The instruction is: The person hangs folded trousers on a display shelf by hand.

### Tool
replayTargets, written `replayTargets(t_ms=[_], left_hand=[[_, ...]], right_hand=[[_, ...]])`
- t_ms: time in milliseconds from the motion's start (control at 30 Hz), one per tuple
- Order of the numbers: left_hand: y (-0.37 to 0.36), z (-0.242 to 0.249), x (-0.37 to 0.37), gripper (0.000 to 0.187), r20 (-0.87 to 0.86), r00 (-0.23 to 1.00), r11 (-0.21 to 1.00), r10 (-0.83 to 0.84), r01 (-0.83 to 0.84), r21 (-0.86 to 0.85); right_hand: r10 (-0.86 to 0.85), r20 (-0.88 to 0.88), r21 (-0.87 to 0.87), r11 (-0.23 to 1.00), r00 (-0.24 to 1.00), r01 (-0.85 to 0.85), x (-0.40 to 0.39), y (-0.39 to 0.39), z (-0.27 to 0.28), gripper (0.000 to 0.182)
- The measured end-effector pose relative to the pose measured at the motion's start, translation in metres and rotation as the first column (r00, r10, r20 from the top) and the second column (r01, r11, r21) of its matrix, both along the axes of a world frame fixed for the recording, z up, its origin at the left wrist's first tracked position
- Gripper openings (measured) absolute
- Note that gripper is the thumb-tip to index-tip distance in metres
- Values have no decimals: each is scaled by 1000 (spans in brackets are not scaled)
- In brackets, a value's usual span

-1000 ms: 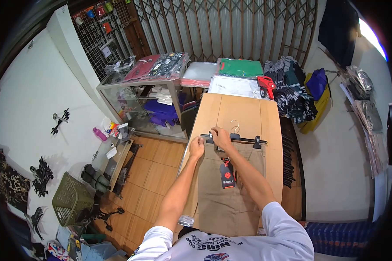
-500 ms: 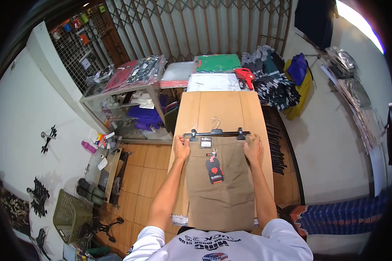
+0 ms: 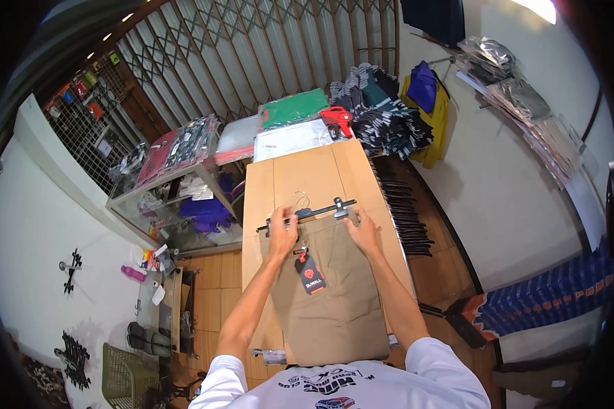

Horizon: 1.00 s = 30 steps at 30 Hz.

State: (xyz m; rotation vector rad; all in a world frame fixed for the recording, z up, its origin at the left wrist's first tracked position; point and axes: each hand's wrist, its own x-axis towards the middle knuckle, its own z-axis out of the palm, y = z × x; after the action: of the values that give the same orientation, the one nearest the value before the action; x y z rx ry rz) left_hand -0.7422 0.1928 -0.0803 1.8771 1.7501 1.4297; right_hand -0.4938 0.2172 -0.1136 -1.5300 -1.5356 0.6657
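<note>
Khaki trousers (image 3: 327,300) lie folded on a cardboard-topped table (image 3: 300,170), clipped at the waistband to a black hanger (image 3: 314,212) with a metal hook. A black and red tag (image 3: 310,274) hangs on them. My left hand (image 3: 282,233) is at the hanger's left part, over the waistband beside the left clip; its fingers are bent, and what they grip is partly hidden. My right hand (image 3: 363,232) is at the waistband's right corner near the right clip (image 3: 340,206), thumb and fingers curved, with its hold unclear.
Beyond the table's far edge lie a red tag gun (image 3: 338,121), papers (image 3: 290,140) and a green packet (image 3: 295,109). A glass case (image 3: 177,204) stands left. Hangers (image 3: 406,218) line the right side, below striped clothes (image 3: 389,116).
My left hand has moved from the waistband's left corner inward along the hanger. The hanger now tilts, right end higher. The whole view has shifted and turned.
</note>
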Motion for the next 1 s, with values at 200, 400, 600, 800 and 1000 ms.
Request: replayTargets(t_ms=[200,400,600,800,1000], left_hand=[[73,13,62,40,-97,958,948,-270,247,-203],[129,4,83,65,91,940,739,-329,316,-594],[141,17,90,77,-193,922,779,-335,155,-608],[144,38,91,78,-305,927,850,-220,28,-527],[153,38,82,68,-273,956,932,-107,0,-363]], right_hand=[[69,-191,-44,996,979,-79,7,13,-14,42],[60,-190,-20,998,980,-65,8,8,-8,37],[22,-223,-76,996,975,-40,6,1,8,31],[19,-211,68,998,977,-5,5,4,-4,28],[42,-278,-50,997,960,-58,9,0,8,27]])
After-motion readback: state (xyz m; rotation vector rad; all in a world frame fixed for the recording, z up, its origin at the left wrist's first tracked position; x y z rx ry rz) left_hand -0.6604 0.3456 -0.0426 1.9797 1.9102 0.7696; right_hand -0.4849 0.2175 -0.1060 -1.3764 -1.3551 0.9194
